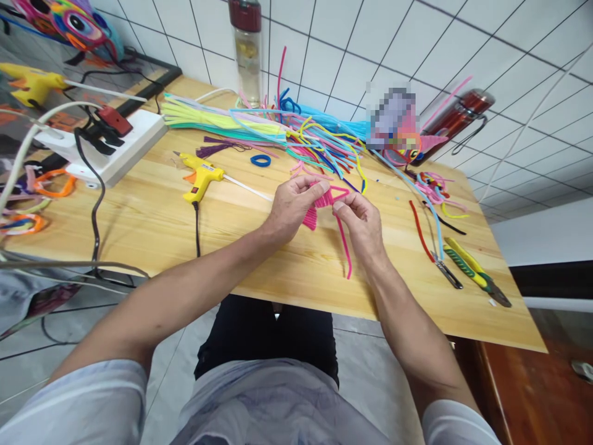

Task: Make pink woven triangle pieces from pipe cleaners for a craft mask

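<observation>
Pink strips (327, 199) span both hands (290, 210) (365, 228), short of the near tabletop edge (301, 300).

Upper centre: transparent cylindrical bottle (248, 57) with dark-red lid (245, 17), pale liquid (249, 77) inside. Upper right: glossy dark-red cylindrical flask (463, 118). Left: white rectangular plastic power strip (141, 143), dark-red plug (115, 120) inserted. Top: white, dark-jointed wall tiles (333, 59). Lower right: reddish-brown wooden cabinet (532, 395).

Light: bright and even, with faint, soft shadows on the table (287, 272). Wall tiles (463, 55) slanted, stretched toward the edges. Pixelated patch (393, 117), upper right.
</observation>
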The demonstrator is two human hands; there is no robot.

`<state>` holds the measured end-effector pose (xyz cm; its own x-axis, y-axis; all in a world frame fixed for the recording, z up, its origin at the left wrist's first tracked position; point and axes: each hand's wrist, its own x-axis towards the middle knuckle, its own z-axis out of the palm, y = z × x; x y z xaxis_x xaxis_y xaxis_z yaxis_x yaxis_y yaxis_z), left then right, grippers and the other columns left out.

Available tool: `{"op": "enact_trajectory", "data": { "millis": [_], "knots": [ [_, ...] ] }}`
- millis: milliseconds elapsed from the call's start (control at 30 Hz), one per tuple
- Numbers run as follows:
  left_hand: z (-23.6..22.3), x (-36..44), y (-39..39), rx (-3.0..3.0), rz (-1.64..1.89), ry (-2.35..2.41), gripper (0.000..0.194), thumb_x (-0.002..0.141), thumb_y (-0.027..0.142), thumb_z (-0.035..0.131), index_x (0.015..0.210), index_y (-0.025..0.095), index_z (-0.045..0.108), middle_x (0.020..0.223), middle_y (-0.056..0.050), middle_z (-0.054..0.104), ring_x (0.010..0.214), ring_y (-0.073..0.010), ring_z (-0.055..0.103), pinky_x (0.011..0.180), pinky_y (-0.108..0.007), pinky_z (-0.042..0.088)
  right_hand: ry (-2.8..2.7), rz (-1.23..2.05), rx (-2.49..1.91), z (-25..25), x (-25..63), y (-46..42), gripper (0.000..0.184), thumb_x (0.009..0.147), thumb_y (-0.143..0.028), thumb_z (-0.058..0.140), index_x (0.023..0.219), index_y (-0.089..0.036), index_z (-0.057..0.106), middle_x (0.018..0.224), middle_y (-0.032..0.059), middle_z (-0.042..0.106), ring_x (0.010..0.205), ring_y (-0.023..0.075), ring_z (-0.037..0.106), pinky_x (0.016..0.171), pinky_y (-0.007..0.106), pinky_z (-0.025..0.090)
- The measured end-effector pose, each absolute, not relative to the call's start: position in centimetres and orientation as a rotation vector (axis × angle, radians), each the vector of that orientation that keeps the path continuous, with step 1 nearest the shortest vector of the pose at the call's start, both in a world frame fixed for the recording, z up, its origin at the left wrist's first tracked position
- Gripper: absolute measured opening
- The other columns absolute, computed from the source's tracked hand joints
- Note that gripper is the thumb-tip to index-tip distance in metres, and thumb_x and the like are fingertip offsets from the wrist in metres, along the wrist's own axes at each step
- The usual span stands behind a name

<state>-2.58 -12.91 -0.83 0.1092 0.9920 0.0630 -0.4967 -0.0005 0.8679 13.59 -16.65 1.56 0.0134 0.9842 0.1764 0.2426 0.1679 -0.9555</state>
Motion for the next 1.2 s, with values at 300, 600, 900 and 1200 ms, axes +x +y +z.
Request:
{"op": "enact_trajectory", "data": {
  "millis": [300,600,900,1200],
  "knots": [
    [-0.9,-2.3,-13.6,0.949,1.321,0.834,0.025,0.085,0.039,0.092,0.083,0.020,0.077,0.068,0.000,0.068,0.064,-0.0121,0.060,0.059,-0.025,0.051,-1.410,0.904,-1.273,0.8,13.6,-16.5,0.026,0.083,-0.044,0.084,0.075,-0.024,0.069,0.068,-0.0048,0.060,0.064,0.0129,0.049,0.066,0.031,0.041],
    [-0.7,-2.2,-13.2,0.898,1.246,0.746,0.032,0.086,0.044,0.091,0.088,0.017,0.074,0.078,-0.001,0.073,0.067,-0.0107,0.063,0.063,-0.022,0.051,-1.393,0.851,-1.316,0.5,13.7,-16.2,0.020,0.080,-0.038,0.080,0.074,-0.024,0.067,0.064,-0.0056,0.057,0.062,0.0128,0.047,0.062,0.029,0.040],
    [-0.4,-2.5,-13.3,0.965,1.161,0.772,0.028,0.084,0.035,0.091,0.086,0.017,0.070,0.074,0.001,0.070,0.061,-0.0088,0.058,0.057,-0.021,0.046,-1.458,0.737,-1.351,0.2,14.0,-16.2,0.019,0.083,-0.034,0.078,0.074,-0.024,0.065,0.063,-0.0063,0.057,0.062,0.0128,0.047,0.063,0.030,0.038],
    [-0.5,-2.4,-13.3,0.862,1.213,0.793,0.025,0.081,0.034,0.090,0.081,0.017,0.071,0.069,-0.001,0.070,0.057,-0.0096,0.058,0.050,-0.021,0.044,-1.413,0.885,-1.271,0.5,14.0,-16.0,0.020,0.080,-0.040,0.079,0.075,-0.025,0.067,0.068,-0.0039,0.064,0.066,0.0145,0.051,0.065,0.031,0.041]
  ]
}}
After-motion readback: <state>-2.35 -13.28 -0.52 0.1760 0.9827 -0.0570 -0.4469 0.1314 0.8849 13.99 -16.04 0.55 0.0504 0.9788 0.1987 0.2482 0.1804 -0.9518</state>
